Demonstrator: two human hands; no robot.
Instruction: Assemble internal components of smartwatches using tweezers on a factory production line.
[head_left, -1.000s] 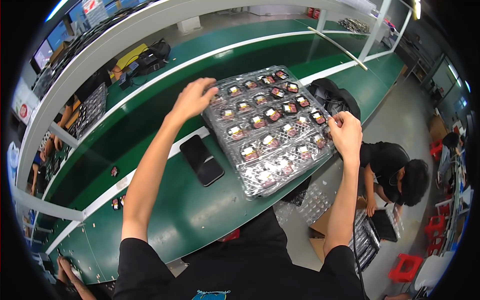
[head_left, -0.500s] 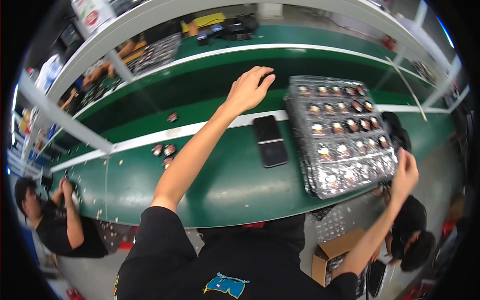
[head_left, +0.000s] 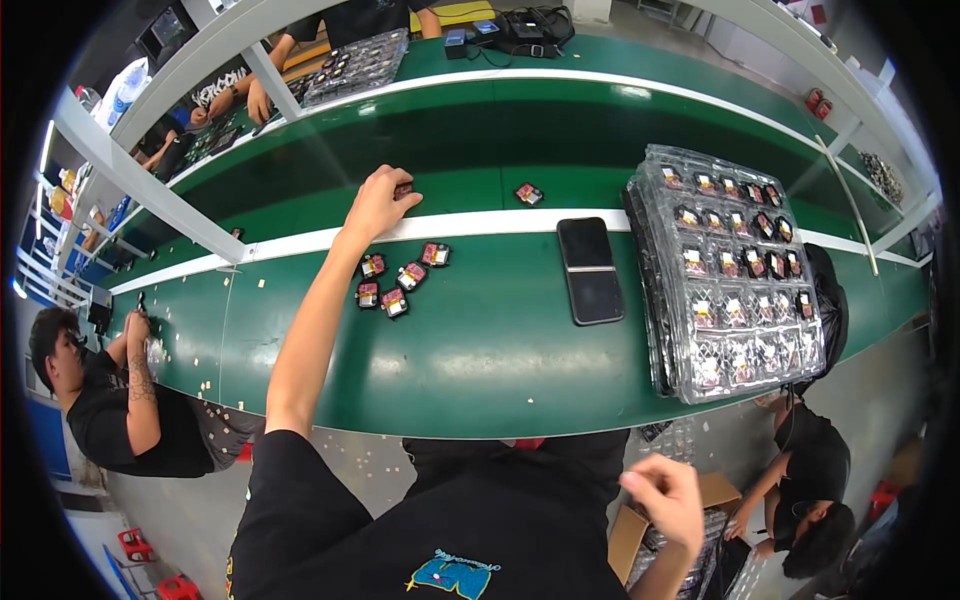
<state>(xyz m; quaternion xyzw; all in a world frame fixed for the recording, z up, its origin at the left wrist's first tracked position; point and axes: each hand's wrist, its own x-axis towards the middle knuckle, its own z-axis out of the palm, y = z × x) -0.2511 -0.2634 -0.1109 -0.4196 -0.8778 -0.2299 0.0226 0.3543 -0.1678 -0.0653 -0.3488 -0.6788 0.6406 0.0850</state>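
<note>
My left hand (head_left: 380, 205) reaches past the white rail and closes its fingers over a small black module with a reddish label (head_left: 403, 188), partly covered by the hand. Farther right on the same green strip lies another such module (head_left: 528, 194). On the near green bench, beside my left forearm, several labelled modules (head_left: 411, 275) form a loose group. My right hand (head_left: 668, 502) hangs in front of the bench edge with its fingers curled; nothing shows in them.
A stack of clear plastic trays (head_left: 740, 280) filled with modules stands at the right, a black bag (head_left: 828, 300) behind it. A dark phone-like device (head_left: 590, 270) lies left of the stack. People work at the left, right and far side. An open carton (head_left: 625, 540) stands below.
My left hand has moved left and closed over a module. My right hand has left the tray stack and dropped toward my body. The view has also shifted.
</note>
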